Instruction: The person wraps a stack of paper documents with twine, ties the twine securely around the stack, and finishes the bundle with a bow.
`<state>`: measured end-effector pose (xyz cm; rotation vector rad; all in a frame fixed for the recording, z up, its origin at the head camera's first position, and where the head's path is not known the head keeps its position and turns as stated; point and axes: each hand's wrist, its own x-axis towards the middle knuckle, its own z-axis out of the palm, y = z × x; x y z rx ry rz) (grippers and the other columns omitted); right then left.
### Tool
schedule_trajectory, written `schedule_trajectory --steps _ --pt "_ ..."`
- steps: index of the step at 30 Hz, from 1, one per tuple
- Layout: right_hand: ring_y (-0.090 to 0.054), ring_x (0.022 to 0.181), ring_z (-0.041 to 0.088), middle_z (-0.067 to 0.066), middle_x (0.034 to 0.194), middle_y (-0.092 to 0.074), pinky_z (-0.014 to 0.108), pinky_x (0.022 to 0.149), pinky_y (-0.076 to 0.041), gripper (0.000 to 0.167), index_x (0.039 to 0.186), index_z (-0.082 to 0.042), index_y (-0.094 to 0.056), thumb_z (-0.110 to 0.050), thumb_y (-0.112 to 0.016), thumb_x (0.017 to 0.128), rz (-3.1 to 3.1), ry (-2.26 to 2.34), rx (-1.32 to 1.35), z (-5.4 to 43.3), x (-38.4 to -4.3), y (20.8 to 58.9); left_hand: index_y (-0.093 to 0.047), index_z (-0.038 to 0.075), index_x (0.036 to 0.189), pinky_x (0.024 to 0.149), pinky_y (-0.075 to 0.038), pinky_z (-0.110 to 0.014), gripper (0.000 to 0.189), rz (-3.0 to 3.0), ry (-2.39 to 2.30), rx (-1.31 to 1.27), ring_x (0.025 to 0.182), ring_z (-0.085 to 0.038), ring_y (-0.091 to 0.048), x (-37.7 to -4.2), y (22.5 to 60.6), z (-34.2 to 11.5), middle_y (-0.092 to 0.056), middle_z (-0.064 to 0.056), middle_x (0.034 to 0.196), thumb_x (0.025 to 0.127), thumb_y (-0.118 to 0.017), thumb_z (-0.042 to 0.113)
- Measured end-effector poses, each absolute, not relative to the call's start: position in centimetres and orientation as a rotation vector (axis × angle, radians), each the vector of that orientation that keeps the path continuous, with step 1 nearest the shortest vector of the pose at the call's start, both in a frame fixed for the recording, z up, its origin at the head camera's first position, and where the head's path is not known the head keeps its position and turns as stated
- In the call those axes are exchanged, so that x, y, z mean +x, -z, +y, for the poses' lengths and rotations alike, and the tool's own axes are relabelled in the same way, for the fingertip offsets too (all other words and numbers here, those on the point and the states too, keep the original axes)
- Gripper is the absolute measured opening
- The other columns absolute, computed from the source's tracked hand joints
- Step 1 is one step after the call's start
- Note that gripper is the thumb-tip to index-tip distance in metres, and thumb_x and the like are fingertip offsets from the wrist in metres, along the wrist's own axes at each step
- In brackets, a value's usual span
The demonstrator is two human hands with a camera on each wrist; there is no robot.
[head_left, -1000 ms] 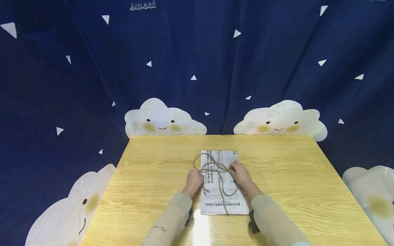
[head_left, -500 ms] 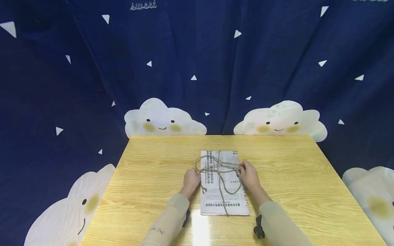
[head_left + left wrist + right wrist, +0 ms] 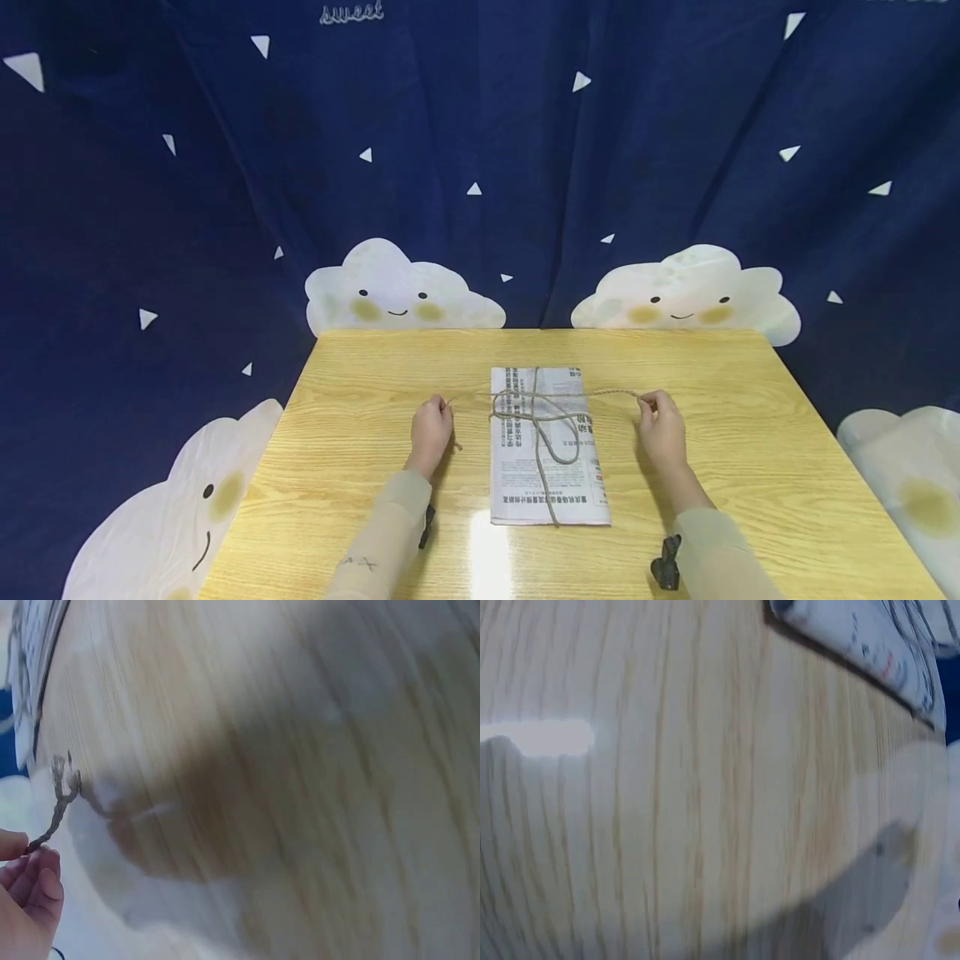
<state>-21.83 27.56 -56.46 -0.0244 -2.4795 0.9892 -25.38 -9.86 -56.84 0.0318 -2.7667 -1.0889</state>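
Observation:
A folded newspaper bundle lies on the table, crossed lengthwise and crosswise by twine. One loose loop droops over its right half. To the left of the bundle, my left hand pinches one strand; the left wrist view shows the frayed end of the twine poking out past the thumb and fingers. Right of the bundle, my right hand pinches another strand between thumb and fingertips. That strand stretches nearly straight across to the newspaper. The right wrist view catches the newspaper's edge but not the hand.
The wooden table extends around the bundle on all sides. Behind it hangs a dark blue curtain with white triangles and smiling clouds. A black wrist device sits under the right sleeve.
Both hands have drawn apart, the left moving left and the right moving right, off the newspaper. The twine strands they hold have stretched out sideways, and the loops on the bundle have become smaller.

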Motion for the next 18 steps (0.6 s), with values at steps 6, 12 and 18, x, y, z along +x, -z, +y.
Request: schedule_trajectory --steps 6,12,18 --pt "-0.051 0.070 0.024 0.017 0.086 -0.055 0.018 0.046 -0.039 0.011 0.098 0.006 -0.054 -0.001 -0.050 0.091 -2.480 -0.983 -0.164 30.1 -21.2 56.8 -0.059 0.002 0.076 0.040 -0.038 -0.023 0.014 -2.781 0.980 0.129 0.049 -0.013 -0.049 -25.5 57.0 -12.2 -0.059 -0.007 0.065 0.088 -0.058 0.010" --pt "-0.056 0.073 0.029 0.020 0.086 -0.059 0.024 0.053 -0.042 0.010 0.094 0.005 -0.057 -0.003 -0.052 0.090 -2.489 -0.921 -0.289 31.7 -20.4 57.6 -0.062 0.003 0.078 0.042 -0.038 -0.024 0.014 -2.818 0.912 0.200 0.051 -0.014 -0.050 -25.3 57.1 -14.0 -0.061 -0.007 0.068 0.087 -0.061 0.014" --pt "-0.057 0.071 0.031 0.021 0.083 -0.060 0.033 0.055 -0.045 0.011 0.093 0.007 -0.057 -0.002 -0.053 0.088 -2.604 -0.896 -0.346 32.9 -19.3 58.4 -0.065 0.002 0.078 0.049 -0.045 -0.031 0.011 -2.796 0.831 0.233 0.062 -0.021 -0.058 -25.2 57.4 -15.2 -0.064 -0.010 0.075 0.084 -0.066 0.012"
